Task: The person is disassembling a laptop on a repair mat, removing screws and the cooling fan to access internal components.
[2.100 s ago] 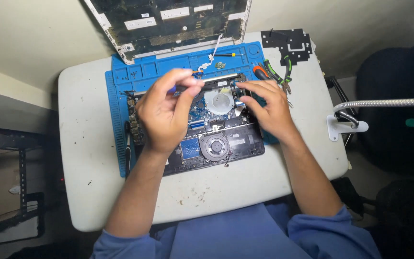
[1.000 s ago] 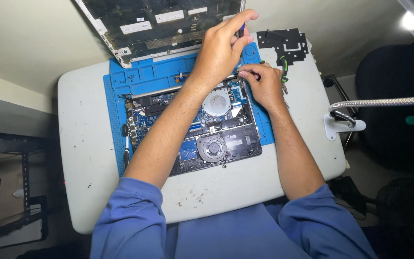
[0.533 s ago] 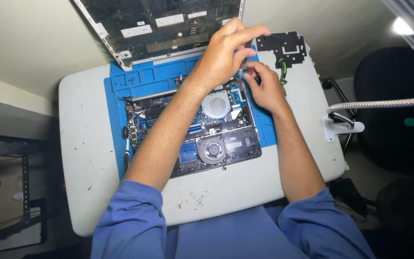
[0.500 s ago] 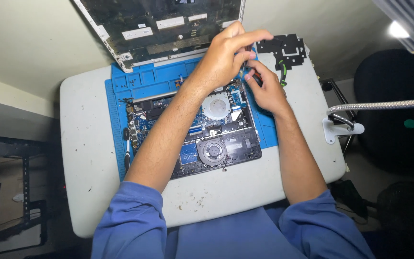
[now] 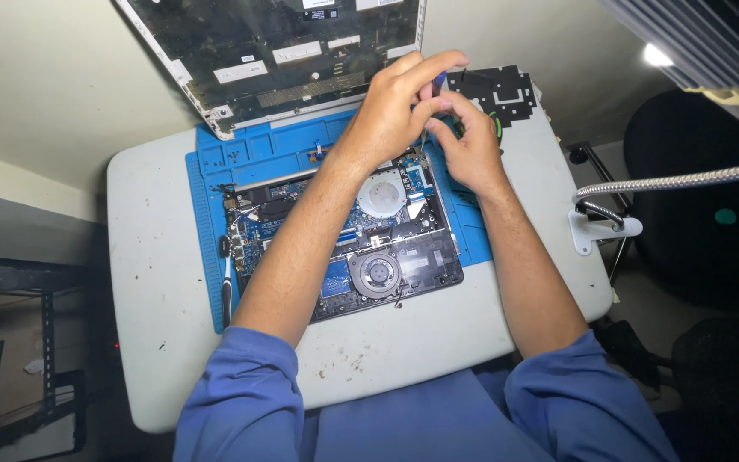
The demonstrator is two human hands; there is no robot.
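Observation:
An opened laptop base (image 5: 361, 248) with two round fans and a blue circuit board lies on a blue work mat (image 5: 254, 154). My left hand (image 5: 391, 111) reaches across to its far right corner and grips a small blue-handled screwdriver (image 5: 438, 81) upright. My right hand (image 5: 472, 141) meets it there, fingertips pinched at the tool's lower end. What lies under the fingers is hidden.
A removed laptop cover (image 5: 275, 51) leans at the back. A black metal bracket (image 5: 498, 90) lies at the far right of the white table (image 5: 147, 282). A black tool (image 5: 227, 282) rests on the mat's left edge. A gooseneck lamp arm (image 5: 669, 181) clamps at the right.
My left hand moved from the middle of the laptop up to its far right corner, taking the screwdriver with it. My right hand moved up to join it there.

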